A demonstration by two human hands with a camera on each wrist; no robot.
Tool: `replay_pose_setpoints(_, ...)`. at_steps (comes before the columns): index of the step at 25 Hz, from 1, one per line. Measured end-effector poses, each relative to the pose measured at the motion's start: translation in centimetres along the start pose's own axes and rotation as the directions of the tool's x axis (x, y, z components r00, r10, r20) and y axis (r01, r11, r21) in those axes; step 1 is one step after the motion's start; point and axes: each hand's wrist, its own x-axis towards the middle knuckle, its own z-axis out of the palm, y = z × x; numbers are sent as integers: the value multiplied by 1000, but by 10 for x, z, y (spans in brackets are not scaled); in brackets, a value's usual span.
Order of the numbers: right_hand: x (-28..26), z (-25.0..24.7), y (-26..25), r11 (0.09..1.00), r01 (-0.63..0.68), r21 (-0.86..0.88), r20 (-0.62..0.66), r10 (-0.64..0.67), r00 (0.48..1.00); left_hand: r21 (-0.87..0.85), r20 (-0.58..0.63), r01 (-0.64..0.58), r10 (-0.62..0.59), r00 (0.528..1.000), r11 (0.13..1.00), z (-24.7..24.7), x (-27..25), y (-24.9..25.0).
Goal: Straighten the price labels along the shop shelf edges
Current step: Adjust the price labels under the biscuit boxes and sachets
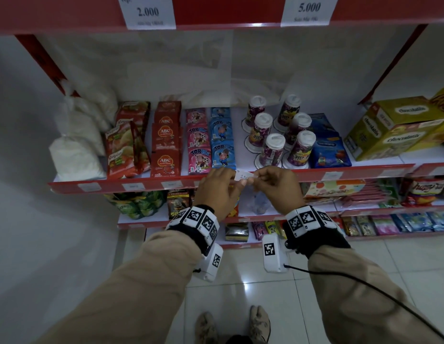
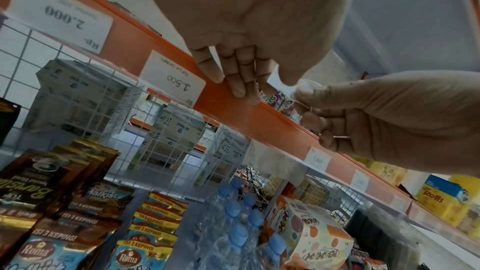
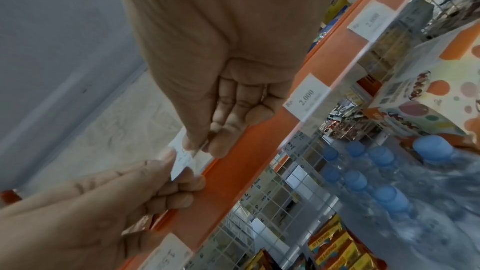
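Note:
A small white handwritten price label (image 1: 244, 177) is held just above the red shelf edge (image 1: 364, 171), in front of the blue sachets and cups. My left hand (image 1: 237, 181) pinches its left end and my right hand (image 1: 256, 177) pinches its right end. The right wrist view shows the label (image 3: 182, 163) between my right hand (image 3: 205, 143) above and my left hand (image 3: 182, 178) below, against the orange-red rail (image 3: 233, 171). In the left wrist view my left hand (image 2: 233, 81) touches the rail (image 2: 272, 122) beside a printed 1.500 label (image 2: 172, 81).
More labels sit along this rail (image 1: 133, 186) (image 1: 332, 175). Large 2.000 (image 1: 147, 12) and 5.000 (image 1: 309, 8) labels hang on the upper shelf. Sachets (image 1: 198, 140), cups (image 1: 275, 150) and yellow boxes (image 1: 394, 127) fill the shelf; bottles (image 2: 233, 223) stand below.

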Motion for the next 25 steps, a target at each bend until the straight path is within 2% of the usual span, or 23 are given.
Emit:
replay_pose_setpoints(4, -3, 4, -1, 997, -21, 75, 12, 20, 1000, -55, -15, 16, -16, 1000, 998, 1, 1, -2)
replay_pose_setpoints(14, 8, -7, -3, 996, -71, 56, 93, 66, 994, -7, 7, 2, -2, 1000, 1000, 0, 1, -5)
replay_pose_setpoints(17, 9, -6, -2, 997, 15, -74, 157, -3, 988, 3, 22, 0, -1, 1000, 1000, -2, 2, -6)
replay_pose_setpoints(22, 17, 7, -3, 970, 126, -208, -5, -129, 992, 213, 14, -58, 56, 998, 975, -15, -9, -18)
replay_pose_setpoints(25, 22, 21, -7, 908, 251, -337, 28, -257, 966, 266, -25, -12, 19, 1000, 964, -30, -18, -34)
